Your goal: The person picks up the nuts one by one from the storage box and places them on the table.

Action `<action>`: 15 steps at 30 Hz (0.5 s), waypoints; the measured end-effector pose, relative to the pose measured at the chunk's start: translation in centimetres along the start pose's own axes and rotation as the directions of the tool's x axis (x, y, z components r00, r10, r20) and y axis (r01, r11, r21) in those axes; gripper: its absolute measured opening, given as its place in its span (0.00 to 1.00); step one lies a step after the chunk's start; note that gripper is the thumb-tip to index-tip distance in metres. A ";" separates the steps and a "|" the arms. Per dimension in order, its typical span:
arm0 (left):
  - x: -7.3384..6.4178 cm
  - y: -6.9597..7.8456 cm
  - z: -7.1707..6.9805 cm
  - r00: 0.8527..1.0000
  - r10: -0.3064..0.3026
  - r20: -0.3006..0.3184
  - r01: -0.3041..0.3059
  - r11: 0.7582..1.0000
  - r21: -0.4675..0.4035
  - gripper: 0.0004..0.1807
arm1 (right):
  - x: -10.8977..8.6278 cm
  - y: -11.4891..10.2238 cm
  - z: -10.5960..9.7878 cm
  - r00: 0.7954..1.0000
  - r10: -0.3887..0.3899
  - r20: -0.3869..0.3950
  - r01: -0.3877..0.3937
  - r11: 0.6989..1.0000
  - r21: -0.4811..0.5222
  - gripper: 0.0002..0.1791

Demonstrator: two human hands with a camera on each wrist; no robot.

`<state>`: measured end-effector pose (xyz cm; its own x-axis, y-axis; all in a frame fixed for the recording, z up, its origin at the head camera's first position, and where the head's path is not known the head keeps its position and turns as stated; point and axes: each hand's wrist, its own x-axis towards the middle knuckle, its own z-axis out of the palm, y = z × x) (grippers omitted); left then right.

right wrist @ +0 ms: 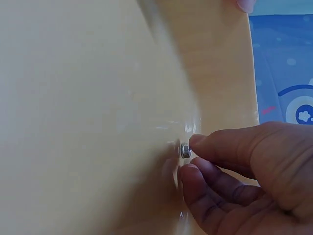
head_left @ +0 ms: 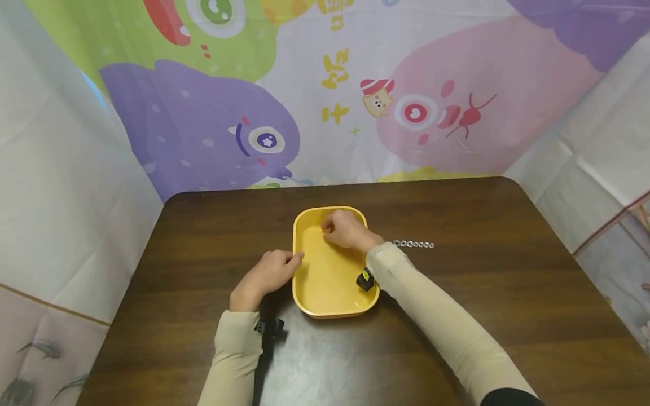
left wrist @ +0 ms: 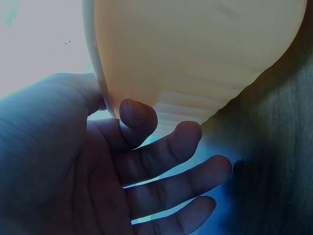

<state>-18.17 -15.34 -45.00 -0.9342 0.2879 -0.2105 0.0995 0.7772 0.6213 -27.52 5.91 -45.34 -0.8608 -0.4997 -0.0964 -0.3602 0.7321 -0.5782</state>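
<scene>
A yellow rectangular tray with raised walls stands on the table. My left hand holds its left rim, thumb over the edge. In the left wrist view the index fingertip lies against the outer wall, while the other fingers stay loosely spread. Inside the tray's far part is my right hand. A small silver metal nut sits at its thumb and fingertips, close to the tray floor by the wall. To the right of the tray, several similar nuts lie in a row, partly hidden by the right forearm.
The dark brown wooden table extends around the tray on all sides. Behind its far edge hangs a cartoon-printed curtain, and pale cloth hangs at both sides. Small black cameras are strapped to both wrists.
</scene>
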 end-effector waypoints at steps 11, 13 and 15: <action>-0.1 0.1 0.0 1.000 0.000 0.004 0.000 1.000 0.003 0.25 | 0.2 0.2 0.3 1.000 0.000 0.026 0.001 1.000 -0.022 0.07; -0.1 0.1 0.0 1.000 0.000 0.002 0.000 1.000 0.005 0.25 | 0.2 0.1 0.3 1.000 0.008 0.029 -0.007 1.000 -0.023 0.08; -0.1 0.1 0.0 1.000 0.002 0.000 -0.002 1.000 0.008 0.25 | 0.2 0.1 0.2 0.999 0.017 0.036 -0.016 1.000 -0.014 0.07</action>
<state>-18.12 -15.29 -44.93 -0.9340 0.2895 -0.2094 0.1040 0.7811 0.6157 -27.62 5.81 -45.59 -0.8531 -0.5038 -0.1355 -0.3511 0.7466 -0.5650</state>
